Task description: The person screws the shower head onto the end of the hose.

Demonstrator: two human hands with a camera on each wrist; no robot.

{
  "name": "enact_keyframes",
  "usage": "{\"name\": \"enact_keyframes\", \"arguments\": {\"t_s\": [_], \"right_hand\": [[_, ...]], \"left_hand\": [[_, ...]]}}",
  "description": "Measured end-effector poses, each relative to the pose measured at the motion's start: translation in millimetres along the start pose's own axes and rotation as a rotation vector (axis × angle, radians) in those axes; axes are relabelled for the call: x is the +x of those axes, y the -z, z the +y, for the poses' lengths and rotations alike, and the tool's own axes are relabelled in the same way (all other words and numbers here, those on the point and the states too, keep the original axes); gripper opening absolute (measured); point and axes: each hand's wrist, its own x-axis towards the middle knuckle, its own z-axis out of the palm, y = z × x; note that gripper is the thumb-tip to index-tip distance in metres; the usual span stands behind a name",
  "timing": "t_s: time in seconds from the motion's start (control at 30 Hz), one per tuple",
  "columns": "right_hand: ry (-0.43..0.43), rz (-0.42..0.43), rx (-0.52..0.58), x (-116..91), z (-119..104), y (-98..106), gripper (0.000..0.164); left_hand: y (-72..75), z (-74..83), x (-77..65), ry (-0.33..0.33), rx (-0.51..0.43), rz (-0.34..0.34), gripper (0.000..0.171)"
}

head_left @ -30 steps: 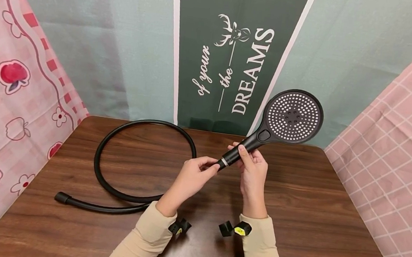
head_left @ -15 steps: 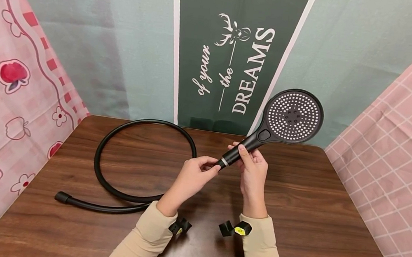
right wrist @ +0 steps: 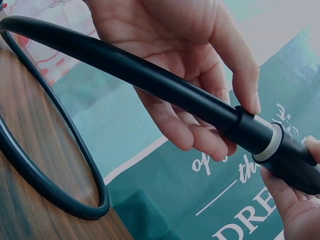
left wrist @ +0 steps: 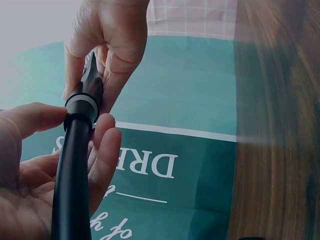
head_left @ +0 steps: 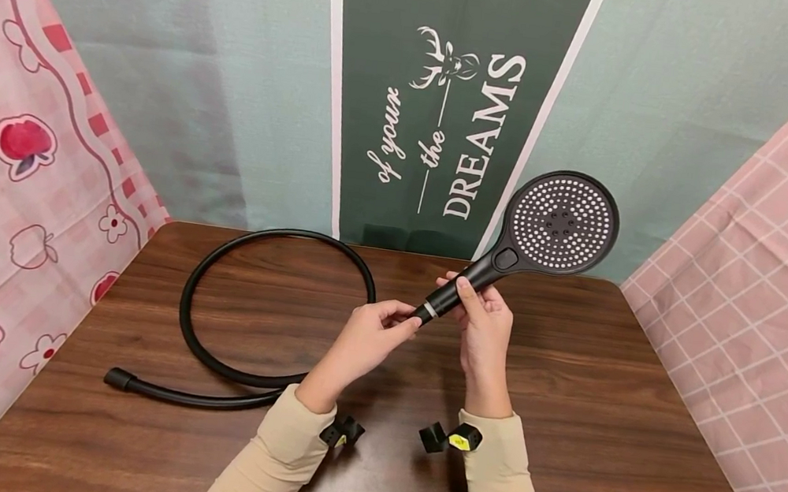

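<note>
Your right hand (head_left: 488, 338) grips the black shower head (head_left: 564, 223) by its handle (head_left: 456, 289), the thumb lying along the front and the fingers curled round behind. Your left hand (head_left: 365, 340) has thumb and fingers pinched on the fitting (right wrist: 250, 132) at one end of the black hose (head_left: 187, 301), right where it meets the foot of the handle. A pale ring (head_left: 429, 310) shows at that joint, between fitting and handle; how far the one sits inside the other, you cannot tell from these views. The shower head is held up in front of you, above the far half of the wooden table (head_left: 599, 408), a little right of the middle in the head view. Its long axis runs on a slant there: the foot of the handle points down and left to your left hand, the round end up and right, toward the far side. The spray face, dotted with white nozzles, is turned toward you, and the fitting lines up with the handle. From your left hand the hose curves into a wide loop on the table to your left, and its free end (head_left: 119, 379) points left, away from your left sleeve (head_left: 285, 445).
</note>
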Motion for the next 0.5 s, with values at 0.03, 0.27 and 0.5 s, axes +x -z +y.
{"name": "enact_keyframes", "arguments": {"t_s": [0.03,0.27,0.5], "right_hand": [[0.001,0.000,0.001,-0.1,0.0,-0.2,0.013],[0.003,0.002,0.010,0.0,-0.1,-0.5,0.013],[0.000,0.002,-0.001,0.4,0.3,-0.3,0.013]], "left_hand": [[0.0,-0.1,0.1,-0.001,0.001,-0.003,0.028],[-1.2,0.9,0.0,-0.004,-0.009,0.002,0.026],[-1.2,2.6,-0.9,-0.002,-0.010,0.014,0.025]]}}
